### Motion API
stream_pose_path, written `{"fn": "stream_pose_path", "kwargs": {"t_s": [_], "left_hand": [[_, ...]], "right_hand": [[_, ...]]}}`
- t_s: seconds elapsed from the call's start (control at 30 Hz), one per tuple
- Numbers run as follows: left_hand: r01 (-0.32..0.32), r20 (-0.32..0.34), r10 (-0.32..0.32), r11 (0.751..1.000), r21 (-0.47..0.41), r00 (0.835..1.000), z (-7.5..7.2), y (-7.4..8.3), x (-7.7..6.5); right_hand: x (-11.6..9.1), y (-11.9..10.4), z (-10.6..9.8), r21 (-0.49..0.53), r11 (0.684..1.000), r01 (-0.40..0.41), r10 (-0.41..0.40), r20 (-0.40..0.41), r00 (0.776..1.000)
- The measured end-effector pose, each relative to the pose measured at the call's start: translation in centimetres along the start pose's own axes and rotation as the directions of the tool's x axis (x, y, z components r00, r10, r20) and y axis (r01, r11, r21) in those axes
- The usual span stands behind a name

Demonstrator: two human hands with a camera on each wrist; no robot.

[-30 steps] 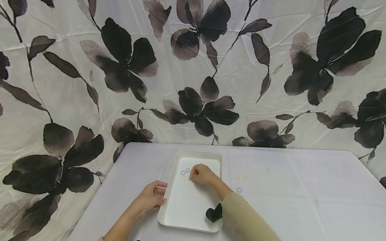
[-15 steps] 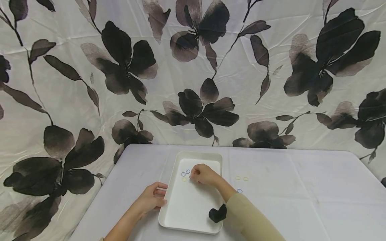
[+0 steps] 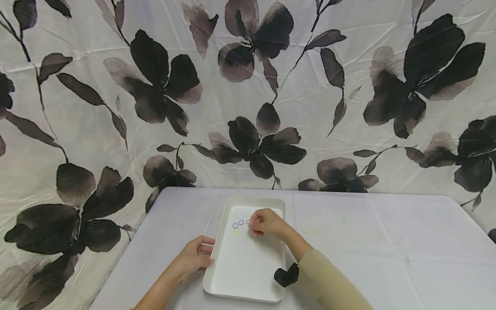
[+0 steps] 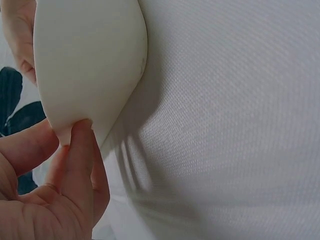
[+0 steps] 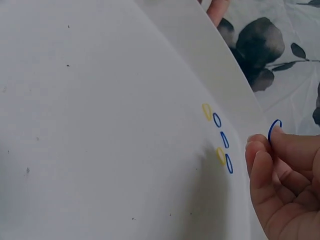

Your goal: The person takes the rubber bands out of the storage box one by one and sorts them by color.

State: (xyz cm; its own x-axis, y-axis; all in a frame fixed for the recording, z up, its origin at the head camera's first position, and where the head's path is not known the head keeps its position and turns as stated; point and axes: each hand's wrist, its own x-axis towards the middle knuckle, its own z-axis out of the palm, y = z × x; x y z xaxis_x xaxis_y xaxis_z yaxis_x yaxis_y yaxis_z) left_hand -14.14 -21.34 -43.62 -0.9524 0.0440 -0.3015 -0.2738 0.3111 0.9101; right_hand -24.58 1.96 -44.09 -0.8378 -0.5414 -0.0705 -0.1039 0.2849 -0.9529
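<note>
A white tray [image 3: 248, 267] lies on the table, its left rim pinched between the thumb and fingers of my left hand [image 3: 196, 254]. The left wrist view shows that grip on the tray's edge [image 4: 90, 60]. Over the far part of the tray is my right hand [image 3: 267, 223]. In the right wrist view its thumb and finger pinch a small blue rubber band [image 5: 271, 134]. On the tray floor, several bands lie close together, among them a blue band [image 5: 216, 120] and a yellow band [image 5: 207, 111]. The right fingers partly cover this group in the head view.
To the tray's right, two yellow bands [image 3: 310, 231] lie on the white tablecloth [image 3: 387, 258]. A black piece [image 3: 286, 275] sits by the right sleeve [image 3: 329, 275], over the tray's near right edge. A flower-print cloth [image 3: 248, 86] hangs behind the table.
My right hand has shifted slightly right, with its sleeve and the black piece. The blue band on the tablecloth is now out of sight by the right forearm. My left hand keeps its grip.
</note>
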Motion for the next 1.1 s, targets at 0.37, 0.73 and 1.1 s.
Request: {"fn": "stream_pose_path", "kwargs": {"t_s": [0.37, 0.73, 1.1], "left_hand": [[0.016, -0.018, -0.015, 1.0, 0.012, 1.0, 0.2, 0.0, 0.0], [0.018, -0.031, -0.017, 1.0, 0.018, 0.999, 0.2, 0.4, -0.1], [0.009, -0.027, -0.008, 1.0, 0.014, 1.0, 0.2, -0.2, 0.1]], "right_hand": [[-0.9, -0.5, -1.1, 0.037, 0.999, 0.009, -0.008, -0.037, 0.999], [-1.6, -1.0, -2.3, 0.077, 0.997, -0.004, 0.01, -0.073, 0.997], [-2.6, -1.2, -3.5, 0.099, 0.994, -0.036, 0.049, -0.125, 0.991]]}}
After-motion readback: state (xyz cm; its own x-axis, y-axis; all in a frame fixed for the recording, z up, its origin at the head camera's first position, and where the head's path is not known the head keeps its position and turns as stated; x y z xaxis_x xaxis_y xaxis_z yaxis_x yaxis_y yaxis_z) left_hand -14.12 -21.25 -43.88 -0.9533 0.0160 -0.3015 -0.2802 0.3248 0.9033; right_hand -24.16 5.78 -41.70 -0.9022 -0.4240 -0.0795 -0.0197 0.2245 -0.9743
